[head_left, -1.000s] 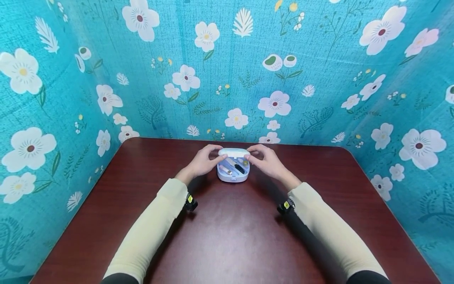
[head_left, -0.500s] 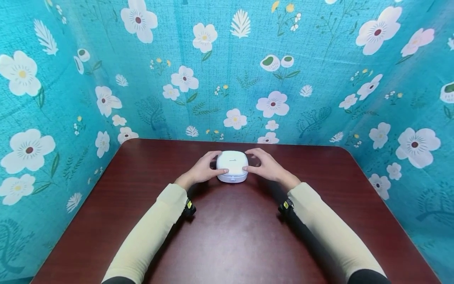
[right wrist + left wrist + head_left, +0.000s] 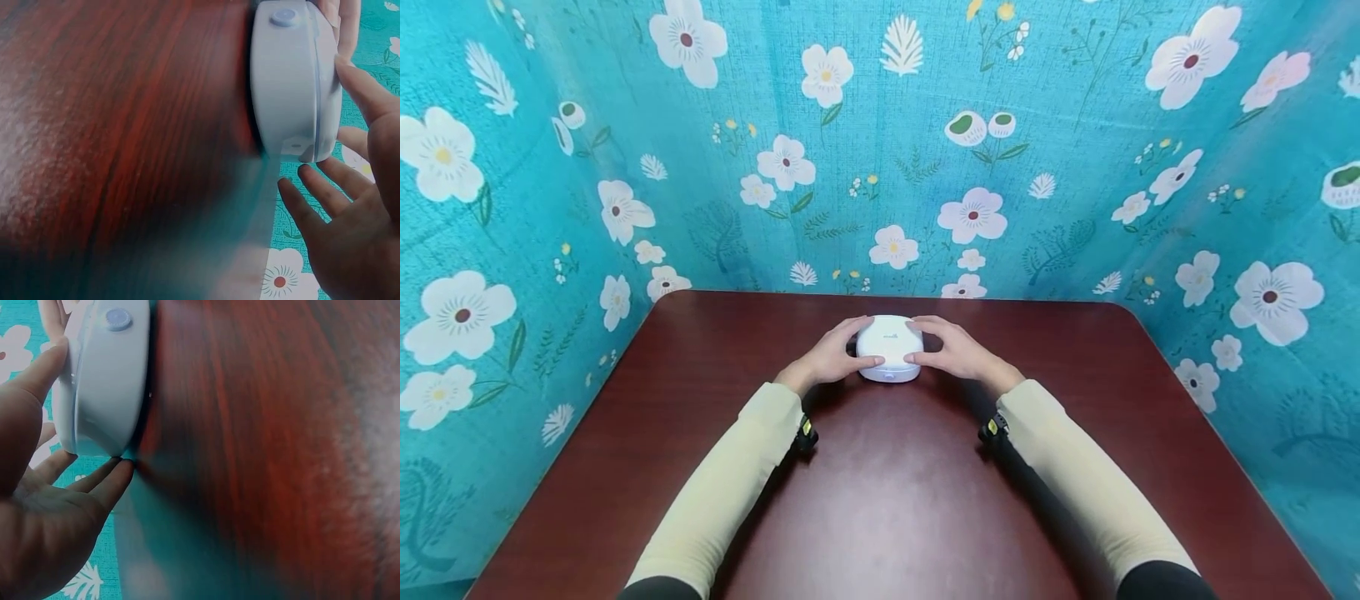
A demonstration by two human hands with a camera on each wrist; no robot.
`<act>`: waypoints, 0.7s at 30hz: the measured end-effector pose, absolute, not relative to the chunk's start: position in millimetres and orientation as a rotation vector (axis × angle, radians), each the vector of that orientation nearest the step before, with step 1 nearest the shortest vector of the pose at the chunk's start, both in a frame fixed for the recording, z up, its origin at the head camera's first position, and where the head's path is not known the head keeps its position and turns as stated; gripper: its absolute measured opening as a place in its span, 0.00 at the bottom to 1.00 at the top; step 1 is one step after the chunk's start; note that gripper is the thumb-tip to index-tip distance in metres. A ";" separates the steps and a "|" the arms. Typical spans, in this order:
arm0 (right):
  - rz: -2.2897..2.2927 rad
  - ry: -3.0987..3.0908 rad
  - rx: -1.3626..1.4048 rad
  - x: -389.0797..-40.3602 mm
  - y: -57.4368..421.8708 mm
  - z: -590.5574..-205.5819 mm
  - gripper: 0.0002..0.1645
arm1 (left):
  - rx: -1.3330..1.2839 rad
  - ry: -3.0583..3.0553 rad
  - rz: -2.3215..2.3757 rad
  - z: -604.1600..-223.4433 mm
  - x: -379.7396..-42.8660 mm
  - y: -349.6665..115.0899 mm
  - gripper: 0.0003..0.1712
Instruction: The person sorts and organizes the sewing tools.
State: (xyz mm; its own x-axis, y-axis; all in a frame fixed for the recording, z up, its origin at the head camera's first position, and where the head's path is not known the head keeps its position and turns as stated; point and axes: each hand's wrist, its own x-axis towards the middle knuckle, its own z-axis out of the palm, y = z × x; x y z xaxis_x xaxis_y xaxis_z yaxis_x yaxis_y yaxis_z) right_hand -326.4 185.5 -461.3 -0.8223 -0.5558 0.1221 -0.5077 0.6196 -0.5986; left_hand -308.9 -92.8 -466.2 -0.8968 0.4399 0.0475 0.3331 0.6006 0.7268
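Observation:
A small white rounded case (image 3: pixel 890 343), its lid down, sits near the table's far edge. From its left side my left hand (image 3: pixel 833 354) grips it, thumb on the lid and other fingers against the side and rear edge. On the opposite side my right hand (image 3: pixel 957 348) holds it with thumb and forefinger on the lid, while the right wrist view shows its lower fingers spread beside the wall. A round latch button (image 3: pixel 117 319) marks the case's front in the left wrist view. The contents are hidden under the lid.
The dark red-brown wooden table (image 3: pixel 880 500) has a glossy surface. Behind it and along both sides hangs a turquoise flowered cloth (image 3: pixel 880 183). Black wrist cameras are strapped to both forearms.
One second ago the lid stood raised, with a black item and other small tools showing inside. Both hands brought it down. Since half a second ago, the right fingers have slid inward over the lid.

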 end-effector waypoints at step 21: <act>-1.034 2.731 -0.937 -319.1 180.3 -467.3 0.42 | 0.639 2.685 1.175 -471.8 -304.3 -99.6 0.51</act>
State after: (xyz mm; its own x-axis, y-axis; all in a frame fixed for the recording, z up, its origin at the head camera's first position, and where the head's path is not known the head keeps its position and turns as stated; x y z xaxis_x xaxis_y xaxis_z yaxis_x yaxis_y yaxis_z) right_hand -319.1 180.3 -467.3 -0.8109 -0.5684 0.1393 -0.5182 0.5868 -0.6222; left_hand -304.3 -99.6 -471.8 -0.8995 0.4353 0.0392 0.3242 0.6044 0.7277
